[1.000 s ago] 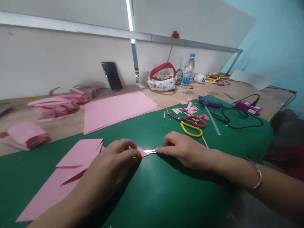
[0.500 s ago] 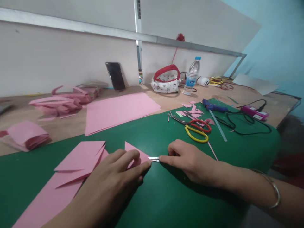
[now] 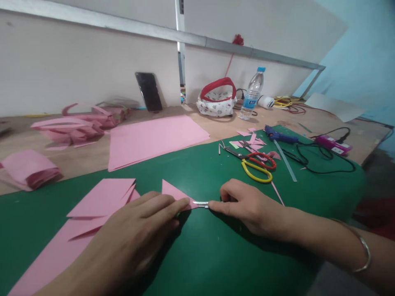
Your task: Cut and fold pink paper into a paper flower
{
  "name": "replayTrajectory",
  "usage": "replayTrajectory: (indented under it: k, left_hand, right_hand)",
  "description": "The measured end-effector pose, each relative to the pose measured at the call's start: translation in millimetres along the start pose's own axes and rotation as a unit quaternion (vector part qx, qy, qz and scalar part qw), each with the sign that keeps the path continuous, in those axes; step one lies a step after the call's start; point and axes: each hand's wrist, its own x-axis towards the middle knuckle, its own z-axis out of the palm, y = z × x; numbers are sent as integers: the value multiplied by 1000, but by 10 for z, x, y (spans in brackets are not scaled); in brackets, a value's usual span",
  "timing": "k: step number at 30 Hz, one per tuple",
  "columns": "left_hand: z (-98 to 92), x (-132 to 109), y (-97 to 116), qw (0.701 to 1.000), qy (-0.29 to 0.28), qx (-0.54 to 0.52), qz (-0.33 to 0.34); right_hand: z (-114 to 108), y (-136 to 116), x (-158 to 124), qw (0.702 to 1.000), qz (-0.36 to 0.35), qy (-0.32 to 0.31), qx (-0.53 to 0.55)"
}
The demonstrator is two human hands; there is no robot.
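Note:
My left hand lies over a small pointed piece of folded pink paper, its fingers together and pressing on it; they hide part of the paper. The paper's narrow tip points right on the green mat. Across from it, my right hand is closed around a small silver tool with narrow, scissor-like blades, which touches the paper's tip. The tool's handle is hidden in the hand. Larger folded pink paper lies left of my left hand, partly under the forearm.
Red-and-yellow-handled scissors, paper scraps and a blue glue gun with its cord lie at the back right. Pink sheets and pink paper baskets are behind. A phone, pouch and water bottle stand along the wall.
My left fingers have drawn back slightly to the left, baring the paper's tip beside the silver tool. My right hand keeps its hold. The camera view has shifted slightly.

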Motion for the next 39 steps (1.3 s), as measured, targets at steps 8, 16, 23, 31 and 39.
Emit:
replayTrajectory:
  k: [8, 16, 23, 31, 39]
  left_hand:
    - [71, 125, -255, 999, 24, -31, 2]
    - [154, 73, -273, 998, 34, -41, -26]
    - [143, 80, -262, 999, 13, -16, -29]
    - [126, 103, -245, 1000, 15, -7, -17]
    - [104, 107, -241, 1000, -5, -4, -19]
  right_hand:
    - [-36, 4, -11, 1000, 3, -10, 23]
    - [-24, -53, 110, 1000, -12, -22, 11]
    - [-4, -107, 7, 1000, -4, -13, 12]
    - [16, -106, 71, 1000, -1, -27, -8]
    - [5, -119, 88, 999, -21, -47, -8]
